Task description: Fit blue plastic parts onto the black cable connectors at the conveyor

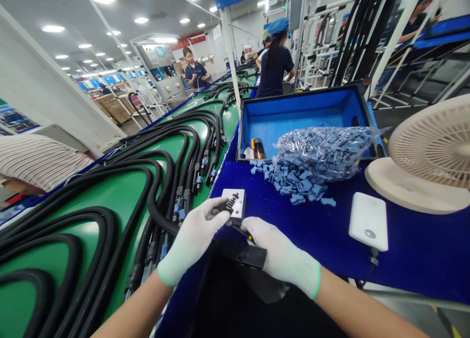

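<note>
On the left hand (194, 241) was a white, close-fitting glove (184, 256) ending in a narrow mint-green cuff (166, 273). At the elbow side of this cuff, the left forearm (137, 301) was bare. To the right of the cuff, the right hand (278, 250) wore a matching white glove (293, 264) with mint-green border (315, 281), and the right forearm (348, 299) was bare too.

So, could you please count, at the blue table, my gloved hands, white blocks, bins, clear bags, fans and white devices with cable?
Left hand and right hand, both gloved: 2
White block: 1
Blue bin: 1
Clear bag: 1
Fan: 1
White device with cable: 1
Total: 7
</note>
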A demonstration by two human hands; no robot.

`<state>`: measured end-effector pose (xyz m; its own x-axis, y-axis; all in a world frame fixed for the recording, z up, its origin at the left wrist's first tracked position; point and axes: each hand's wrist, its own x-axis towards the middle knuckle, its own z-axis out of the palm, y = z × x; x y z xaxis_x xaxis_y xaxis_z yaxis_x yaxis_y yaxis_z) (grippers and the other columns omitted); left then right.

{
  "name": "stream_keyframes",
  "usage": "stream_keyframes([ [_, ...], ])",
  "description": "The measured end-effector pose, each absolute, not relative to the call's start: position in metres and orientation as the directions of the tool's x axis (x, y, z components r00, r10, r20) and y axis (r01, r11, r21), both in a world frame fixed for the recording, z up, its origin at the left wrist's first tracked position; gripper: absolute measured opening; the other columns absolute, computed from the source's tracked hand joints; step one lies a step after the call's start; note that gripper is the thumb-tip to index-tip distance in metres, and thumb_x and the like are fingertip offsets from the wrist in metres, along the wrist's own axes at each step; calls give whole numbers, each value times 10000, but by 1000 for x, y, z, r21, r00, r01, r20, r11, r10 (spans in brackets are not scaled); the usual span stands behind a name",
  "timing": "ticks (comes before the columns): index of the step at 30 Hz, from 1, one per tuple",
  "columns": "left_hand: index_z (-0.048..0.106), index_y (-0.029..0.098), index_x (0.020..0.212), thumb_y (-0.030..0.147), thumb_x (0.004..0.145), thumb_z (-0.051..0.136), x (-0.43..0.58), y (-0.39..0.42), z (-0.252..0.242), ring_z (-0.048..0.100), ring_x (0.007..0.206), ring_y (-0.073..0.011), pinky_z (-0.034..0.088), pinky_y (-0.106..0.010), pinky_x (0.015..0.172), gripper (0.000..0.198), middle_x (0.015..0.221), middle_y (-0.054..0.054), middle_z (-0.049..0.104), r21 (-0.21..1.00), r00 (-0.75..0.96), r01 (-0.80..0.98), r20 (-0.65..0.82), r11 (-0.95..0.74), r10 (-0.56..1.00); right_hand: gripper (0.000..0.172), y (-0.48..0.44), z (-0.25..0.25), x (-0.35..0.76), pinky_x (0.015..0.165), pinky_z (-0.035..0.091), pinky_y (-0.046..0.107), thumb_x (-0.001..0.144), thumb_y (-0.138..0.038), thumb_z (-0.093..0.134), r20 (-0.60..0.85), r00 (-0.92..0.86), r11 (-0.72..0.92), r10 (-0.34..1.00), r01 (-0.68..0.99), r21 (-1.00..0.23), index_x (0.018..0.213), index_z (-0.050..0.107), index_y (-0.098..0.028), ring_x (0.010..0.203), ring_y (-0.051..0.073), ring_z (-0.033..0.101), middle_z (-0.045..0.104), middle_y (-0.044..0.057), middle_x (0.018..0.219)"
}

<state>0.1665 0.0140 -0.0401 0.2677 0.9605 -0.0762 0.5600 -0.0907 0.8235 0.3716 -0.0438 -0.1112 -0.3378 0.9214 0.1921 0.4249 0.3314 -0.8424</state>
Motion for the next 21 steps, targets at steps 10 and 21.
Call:
stream_keyframes([
  [10,615,270,1376,330,975,568,190,14,-36,610,1263,-226,443,-324,1117,408,1374,-2,662,727,443,576,106,-374,890,281,-45,-100,385,847,505,346,864,-243,668,211,-384,339,899,306,-890,1144,654,-221,958,258,682,721,60,1094],
  [21,694,237,1314,410,917,656,186,12,-44,611,1282,-293,499,-366,1079,435,1351,-22,686,869,291,487,-62,-92,955,60,-24,-130,368,733,442,276,890,-250,617,164,-336,340,928,576,-743,911,645,-202,811,204,639,701,45,902],
])
